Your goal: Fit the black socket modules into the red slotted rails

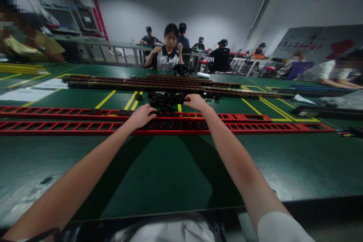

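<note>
Two long red ladder-like frames (241, 126) lie side by side across the green table, with small black parts (170, 125) set in their middle slots. My left hand (142, 116) rests over the far frame, its fingers bent together at the slots; what lies under the fingertips is hidden. Just beyond the frames is a loose heap of small black parts (163, 100). At the heap's right side my right hand (195, 102) is curled, thumb and fingers pinched on a small dark part that is hard to make out.
Long brown-and-black strips (153, 82) lie stacked beyond the heap. White sheets (34, 94) are at the left, dark rails (326, 112) and clear plastic at the right. Yellow tape lines mark the table (181, 170). A person (170, 51) sits opposite; others sit at both sides and behind.
</note>
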Demonstrator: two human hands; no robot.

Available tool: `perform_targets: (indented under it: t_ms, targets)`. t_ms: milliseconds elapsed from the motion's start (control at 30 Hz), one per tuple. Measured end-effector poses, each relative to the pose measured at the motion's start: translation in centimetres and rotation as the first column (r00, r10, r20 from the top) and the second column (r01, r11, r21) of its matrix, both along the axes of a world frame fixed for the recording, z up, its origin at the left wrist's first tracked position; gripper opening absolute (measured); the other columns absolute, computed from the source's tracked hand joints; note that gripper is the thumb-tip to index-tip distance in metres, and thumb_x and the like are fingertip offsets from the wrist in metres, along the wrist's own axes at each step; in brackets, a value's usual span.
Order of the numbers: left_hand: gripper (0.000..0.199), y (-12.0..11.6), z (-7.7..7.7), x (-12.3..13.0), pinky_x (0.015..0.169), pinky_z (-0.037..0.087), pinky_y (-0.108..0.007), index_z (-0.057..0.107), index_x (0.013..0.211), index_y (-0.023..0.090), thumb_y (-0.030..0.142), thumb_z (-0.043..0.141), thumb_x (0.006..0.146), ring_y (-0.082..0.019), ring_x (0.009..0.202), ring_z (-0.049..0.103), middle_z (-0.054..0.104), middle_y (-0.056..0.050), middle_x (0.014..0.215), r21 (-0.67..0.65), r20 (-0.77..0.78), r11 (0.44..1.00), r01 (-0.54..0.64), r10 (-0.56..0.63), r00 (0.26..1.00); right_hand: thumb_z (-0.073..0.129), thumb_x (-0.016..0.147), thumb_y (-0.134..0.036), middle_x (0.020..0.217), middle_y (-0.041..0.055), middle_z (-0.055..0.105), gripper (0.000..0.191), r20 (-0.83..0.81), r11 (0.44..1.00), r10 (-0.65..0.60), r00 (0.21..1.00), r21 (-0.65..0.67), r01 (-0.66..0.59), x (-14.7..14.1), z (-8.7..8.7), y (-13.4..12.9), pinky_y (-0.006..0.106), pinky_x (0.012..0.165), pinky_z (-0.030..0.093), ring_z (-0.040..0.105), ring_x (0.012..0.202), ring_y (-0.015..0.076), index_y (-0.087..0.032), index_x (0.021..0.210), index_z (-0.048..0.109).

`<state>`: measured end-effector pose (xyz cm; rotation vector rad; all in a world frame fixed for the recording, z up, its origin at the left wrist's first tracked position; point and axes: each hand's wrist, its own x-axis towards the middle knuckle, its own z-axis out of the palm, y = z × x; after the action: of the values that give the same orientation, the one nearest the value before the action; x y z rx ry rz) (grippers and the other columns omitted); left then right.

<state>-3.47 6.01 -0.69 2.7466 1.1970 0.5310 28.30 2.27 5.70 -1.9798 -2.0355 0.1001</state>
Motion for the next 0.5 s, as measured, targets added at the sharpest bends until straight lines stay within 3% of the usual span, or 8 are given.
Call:
perform_targets:
  t_ms: [33, 100, 167, 300, 400, 500]
  targets:
    - [0.044, 0.0, 0.0, 0.0, 0.105, 0.050, -0.043, 0.070, 0.128, 0.018, 0.043, 0.048, 0.099, -0.029, 0.112, 0.062, 0.061, -0.012, 0.117, -0.001, 0.001, 1.000, 0.004, -0.004, 1.000, 0.067, 0.090, -0.031, 0.114, 0.0139, 0.076, 0.029, 0.017, 0.987, -0.161, 0.987, 0.010, 0.161, 1.4, 0.5, -0.2, 0.036, 0.093, 0.053, 0.070, 0.106, 0.0283, -0.018, 0.113, 0.078]
    - [0.044, 0.0, -0.1, 0.1, 0.106, 0.050, -0.044, 0.070, 0.128, 0.017, 0.043, 0.048, 0.100, -0.029, 0.112, 0.063, 0.061, -0.012, 0.117, -0.002, 0.001, 1.000, 0.011, -0.011, 1.000, 0.066, 0.089, -0.028, 0.118, 0.0167, 0.074, 0.030, 0.018, 0.908, -0.418, 0.908, 0.032, 0.418, 4.1, 1.1, -0.8, 0.040, 0.094, 0.054, 0.070, 0.111, 0.0310, -0.018, 0.115, 0.078]
    - [0.044, 0.1, -0.1, 0.1, 0.105, 0.050, -0.043, 0.070, 0.127, 0.017, 0.042, 0.048, 0.100, -0.029, 0.111, 0.063, 0.061, -0.012, 0.117, -0.002, -0.001, 1.000, 0.014, -0.014, 1.000, 0.067, 0.087, -0.025, 0.122, 0.0189, 0.072, 0.035, 0.020, 0.851, -0.524, 0.851, 0.004, 0.524, 6.0, 1.0, -1.2, 0.042, 0.095, 0.054, 0.069, 0.114, 0.0327, -0.017, 0.119, 0.076]
    - [0.044, 0.1, -0.1, 0.0, 0.107, 0.049, -0.044, 0.070, 0.128, 0.018, 0.043, 0.048, 0.100, -0.029, 0.113, 0.062, 0.061, -0.012, 0.118, 0.000, -0.004, 1.000, 0.009, -0.009, 1.000, 0.071, 0.084, -0.025, 0.125, 0.0253, 0.069, 0.045, 0.046, 0.804, -0.589, 0.807, -0.068, 0.591, 7.2, -0.5, -1.7, 0.044, 0.097, 0.055, 0.068, 0.118, 0.0354, -0.008, 0.126, 0.071]
    - [0.045, 0.1, -0.1, -0.1, 0.105, 0.049, -0.044, 0.070, 0.128, 0.018, 0.044, 0.047, 0.100, -0.029, 0.113, 0.061, 0.061, -0.012, 0.116, -0.004, -0.004, 1.000, 0.008, -0.008, 1.000, 0.071, 0.083, -0.020, 0.123, 0.0287, 0.068, 0.045, 0.058, 0.823, -0.557, 0.829, -0.093, 0.560, 6.7, -1.3, -1.8, 0.044, 0.097, 0.056, 0.068, 0.118, 0.0359, -0.005, 0.125, 0.070]
    - [0.044, 0.2, -0.1, -0.2, 0.105, 0.050, -0.042, 0.070, 0.128, 0.018, 0.044, 0.048, 0.100, -0.029, 0.112, 0.062, 0.061, -0.012, 0.116, -0.004, -0.003, 1.000, 0.014, -0.014, 1.000, 0.074, 0.079, -0.015, 0.109, 0.0258, 0.072, 0.039, 0.026, 0.850, -0.509, 0.860, -0.141, 0.507, 5.6, -0.8, -1.6, 0.043, 0.091, 0.058, 0.073, 0.104, 0.0342, -0.005, 0.117, 0.072]
